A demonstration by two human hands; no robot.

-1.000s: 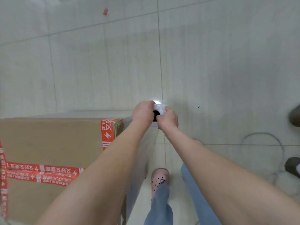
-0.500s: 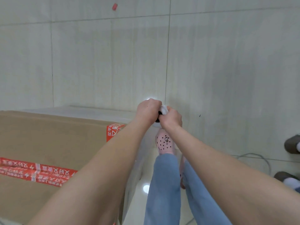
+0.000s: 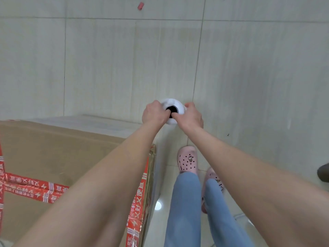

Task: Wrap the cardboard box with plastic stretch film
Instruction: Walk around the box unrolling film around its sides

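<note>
Cardboard box (image 3: 53, 157), stiff and bulky, stands at lower left. Stretch film roll (image 3: 175, 104), likely light but slippery, hangs upright just beyond its corner. Left hand (image 3: 154, 113) and right hand (image 3: 189, 115) both grip its top end, thumbs seemingly hooked into the core.

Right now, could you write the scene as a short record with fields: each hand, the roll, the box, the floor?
left hand: grips the film roll from its left side
right hand: grips the same roll from its right side
film roll: white, dark core hole towards the camera, held past the box corner
cardboard box: brown, red tape across the top, glossy stretch film on its far side
floor: pale tiles, small red scrap far ahead
</note>
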